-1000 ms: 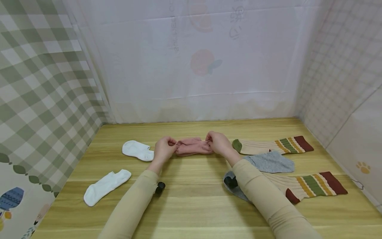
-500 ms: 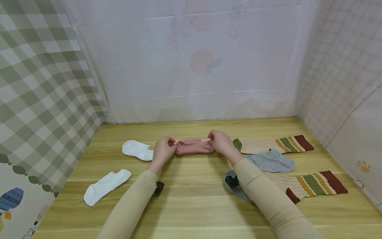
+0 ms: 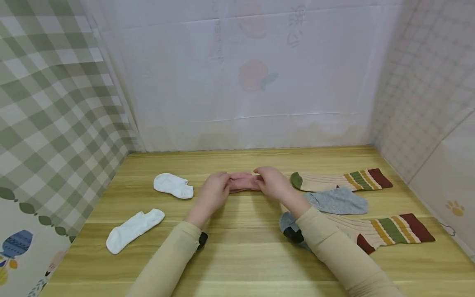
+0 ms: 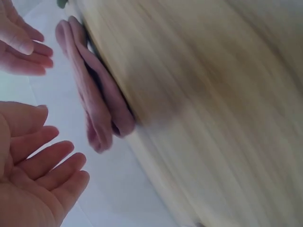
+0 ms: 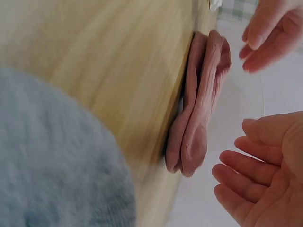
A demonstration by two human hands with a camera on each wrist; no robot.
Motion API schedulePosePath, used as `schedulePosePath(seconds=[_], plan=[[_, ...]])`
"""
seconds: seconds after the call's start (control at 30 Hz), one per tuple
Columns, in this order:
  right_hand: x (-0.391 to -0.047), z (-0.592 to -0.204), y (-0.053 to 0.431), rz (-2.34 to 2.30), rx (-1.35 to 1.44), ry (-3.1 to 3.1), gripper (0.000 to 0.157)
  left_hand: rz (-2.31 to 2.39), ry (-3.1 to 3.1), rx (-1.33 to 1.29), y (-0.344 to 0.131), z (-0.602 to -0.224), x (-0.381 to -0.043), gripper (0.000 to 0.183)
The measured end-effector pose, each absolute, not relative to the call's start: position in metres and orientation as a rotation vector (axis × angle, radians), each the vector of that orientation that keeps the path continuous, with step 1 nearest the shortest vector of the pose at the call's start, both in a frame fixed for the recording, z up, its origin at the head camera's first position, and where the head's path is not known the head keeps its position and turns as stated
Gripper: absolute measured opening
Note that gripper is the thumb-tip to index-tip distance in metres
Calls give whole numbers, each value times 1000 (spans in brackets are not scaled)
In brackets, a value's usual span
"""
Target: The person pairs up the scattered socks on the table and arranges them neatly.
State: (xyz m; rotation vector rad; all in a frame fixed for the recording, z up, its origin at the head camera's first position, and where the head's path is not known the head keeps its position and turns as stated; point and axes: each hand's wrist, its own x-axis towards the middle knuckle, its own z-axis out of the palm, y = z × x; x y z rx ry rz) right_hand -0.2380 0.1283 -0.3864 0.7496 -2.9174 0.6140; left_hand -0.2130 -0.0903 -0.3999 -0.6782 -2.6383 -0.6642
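Observation:
A pair of pink socks (image 3: 243, 181), one laid on the other, lies on the wooden table between my hands. My left hand (image 3: 214, 190) is over its left end in the head view, and my right hand (image 3: 273, 183) is over its right end. Both wrist views show the pink socks (image 4: 94, 90) apart from the fingers. The left hand (image 4: 40, 165) has its fingers spread and relaxed, holding nothing. Loosely bent and free of the cloth, the fingers of the right hand (image 5: 260, 170) hover beside the socks (image 5: 196, 104).
Two white ankle socks (image 3: 173, 185) lie at the left. On the right are two striped cream socks (image 3: 360, 180) and two grey socks (image 3: 335, 201), partly under my right forearm. A white sheet (image 3: 208, 82) hangs behind the table, and a checked cloth (image 3: 55, 82) stands at the left.
Both hands have let go of the pink socks' ends. The left hand has moved a little to the right, covering more of the left end, and its fingers have loosened.

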Motion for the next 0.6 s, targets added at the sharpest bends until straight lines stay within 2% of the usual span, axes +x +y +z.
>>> schedulePosePath(seconds=[0.27,0.6], plan=[[-227,-390,122,561,842,-2966,16,-443,-2907,-675,-81,-397,-210,33],[-220,-398,120,454,941,-2990,44,-244,-2997,-793,-80,-406,-211,41]])
